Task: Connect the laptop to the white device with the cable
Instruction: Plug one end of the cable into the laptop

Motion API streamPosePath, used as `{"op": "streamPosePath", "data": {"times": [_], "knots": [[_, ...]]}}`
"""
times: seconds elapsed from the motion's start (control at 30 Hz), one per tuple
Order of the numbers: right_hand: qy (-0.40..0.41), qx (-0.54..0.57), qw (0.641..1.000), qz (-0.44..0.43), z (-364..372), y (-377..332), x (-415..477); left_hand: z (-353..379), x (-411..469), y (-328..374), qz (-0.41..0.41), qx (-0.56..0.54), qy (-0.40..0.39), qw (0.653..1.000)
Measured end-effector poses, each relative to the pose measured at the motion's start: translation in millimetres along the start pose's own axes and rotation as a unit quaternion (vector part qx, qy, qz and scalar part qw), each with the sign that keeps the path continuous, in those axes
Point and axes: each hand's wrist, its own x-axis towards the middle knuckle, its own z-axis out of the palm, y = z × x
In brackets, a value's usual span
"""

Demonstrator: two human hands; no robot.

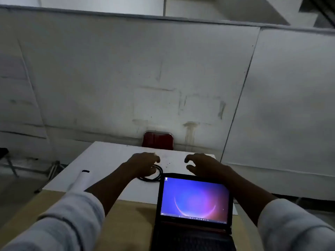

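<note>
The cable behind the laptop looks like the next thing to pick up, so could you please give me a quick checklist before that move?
1. Cable on table, coiled: ok.
2. Left hand over the cable, grasp closed: cannot tell.
3. Right hand free, fingers spread: ok.
4. Laptop open, screen lit: ok.
5. White device in reach at left: ok.
6. Ports on laptop and device visible: not ok.

The laptop [194, 205] is black, its screen glowing blue into purple-pink. The coiled cable [154, 175] is black, the device [79, 180] white with a dark tip, the far chair [158, 140] red.
</note>
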Motion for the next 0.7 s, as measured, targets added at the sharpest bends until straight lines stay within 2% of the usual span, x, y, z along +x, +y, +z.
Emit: {"op": "streamPosePath", "data": {"times": [0.37,0.57,0.7], "knots": [[-0.065,0.069,0.995,0.003,78.5,15.5,71.1,87.9,24.3,-47.0,-0.049,-0.041,-0.090,0.994],[-0.054,0.082,0.995,0.005,134.3,0.9,116.8,144.5,55.1,-96.0,-0.069,-0.083,-0.122,0.987],[-0.003,0.072,0.997,-0.010,168.3,-11.1,154.9,185.4,88.6,-128.8,-0.090,-0.129,-0.127,0.979]]}}
